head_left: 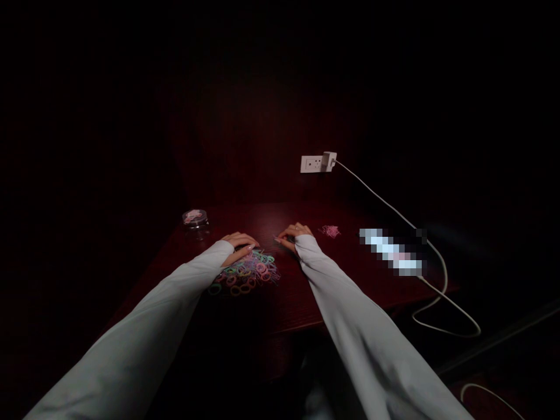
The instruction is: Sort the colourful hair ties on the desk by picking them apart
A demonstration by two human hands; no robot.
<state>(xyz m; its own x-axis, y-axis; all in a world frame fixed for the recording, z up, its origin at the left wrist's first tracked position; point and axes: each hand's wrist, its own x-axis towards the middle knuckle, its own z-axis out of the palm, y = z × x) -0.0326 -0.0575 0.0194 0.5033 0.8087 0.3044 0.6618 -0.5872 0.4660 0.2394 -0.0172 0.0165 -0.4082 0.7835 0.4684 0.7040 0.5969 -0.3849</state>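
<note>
Nearest are two pale grey sleeves, the left (pixel 161 315) and the right (pixel 354 326), reaching in from the bottom corners and hiding parts of the counter (pixel 297 306), a dark reddish wooden surface. Low on the right, a stretch of pale cord (pixel 485 387) curves through the shadow. Just in from the counter's near edge lies a loose heap of hair ties (pixel 249 274), small elastic rings in pink, green, yellow and orange, mixed with thin purplish strands; a few rings have spread along its near side. The left hand (pixel 238 242) rests over the heap's far left part, covering some of it, its fingers bent and loosely together; whether they pinch anything cannot be told. The right hand (pixel 295 234) is beyond the heap and to its right, fingers curled and thumb low near the counter; its grip cannot be made out either. Farther right lies a bright, pixelated device (pixel 389 252), a white cable (pixel 380 195) looping around its right side. Just beyond the right hand is a small pile of thin pink strands (pixel 331 231). A clear lidded jar (pixel 195 224) stands at the far left. On the dark wall behind, a white charger (pixel 329 161) sits in a socket plate (pixel 310 164).
</note>
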